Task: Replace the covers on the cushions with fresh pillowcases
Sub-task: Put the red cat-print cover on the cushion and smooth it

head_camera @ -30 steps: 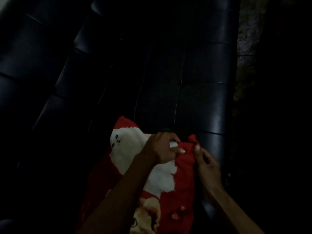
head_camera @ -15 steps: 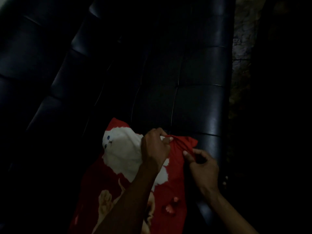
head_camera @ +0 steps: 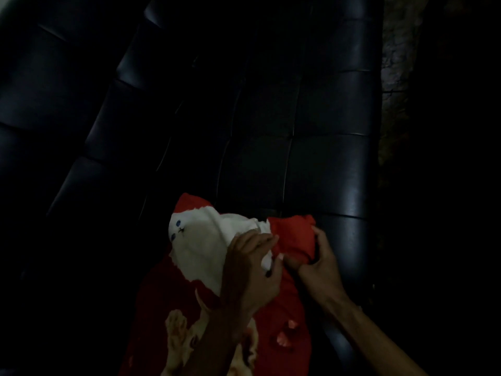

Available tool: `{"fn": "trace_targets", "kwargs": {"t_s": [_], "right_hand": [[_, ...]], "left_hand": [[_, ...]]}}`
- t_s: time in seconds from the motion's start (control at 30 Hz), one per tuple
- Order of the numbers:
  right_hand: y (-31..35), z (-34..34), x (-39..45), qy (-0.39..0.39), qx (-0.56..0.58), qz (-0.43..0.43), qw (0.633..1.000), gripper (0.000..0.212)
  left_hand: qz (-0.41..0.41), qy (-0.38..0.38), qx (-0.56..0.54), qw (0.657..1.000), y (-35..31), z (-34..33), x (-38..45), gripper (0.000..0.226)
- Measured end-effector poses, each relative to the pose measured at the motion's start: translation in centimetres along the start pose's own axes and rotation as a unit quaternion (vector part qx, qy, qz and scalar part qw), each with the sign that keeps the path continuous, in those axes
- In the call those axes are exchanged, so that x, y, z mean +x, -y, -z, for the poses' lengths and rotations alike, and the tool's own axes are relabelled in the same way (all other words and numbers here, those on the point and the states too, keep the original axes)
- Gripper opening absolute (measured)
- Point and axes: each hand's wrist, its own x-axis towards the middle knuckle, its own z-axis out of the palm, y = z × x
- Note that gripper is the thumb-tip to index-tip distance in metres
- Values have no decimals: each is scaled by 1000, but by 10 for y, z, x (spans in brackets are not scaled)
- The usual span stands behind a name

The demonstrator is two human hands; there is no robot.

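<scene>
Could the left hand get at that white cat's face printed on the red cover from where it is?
Probably yes. The left hand already rests on the red printed cushion cover, close beside the white cat's face, with nothing lying between them.

No text, label, brand or number can be read anywhere. The red cushion cover (head_camera: 287, 240) carries only printed cat pictures, no lettering.
</scene>
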Motion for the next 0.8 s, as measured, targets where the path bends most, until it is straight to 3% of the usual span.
{"fn": "trace_targets", "kwargs": {"t_s": [0.13, 0.33, 0.47, 0.57, 0.67, 0.73, 0.8], "right_hand": [[-2, 1, 0, -8, 4, 7, 1000, 69], [-3, 0, 6, -26, 74, -40, 996, 78], [-12, -3, 14, -11, 16, -59, 998, 80], [-19, -4, 16, -41, -23, -46, 998, 71], [-16, -6, 11, -40, 10, -67, 997, 71], [-16, -6, 5, -13, 16, -84, 996, 82], [-19, -4, -1, 4, -1, -103, 995, 93]], "left_hand": [[4, 61, 32, 998, 9, -19, -2, 45], [46, 15, -1, 999, 3, -6, 1, 23], [-44, 22, 85, 995, 2, 12, -9, 15], [-18, 45, 132, 990, -6, 23, -14, 16], [14, 72, 78, 994, -4, 20, -19, 13], [23, 88, 16, 996, 4, 16, -22, 6], [34, 104, -23, 994, 8, 13, -23, 14]]}}
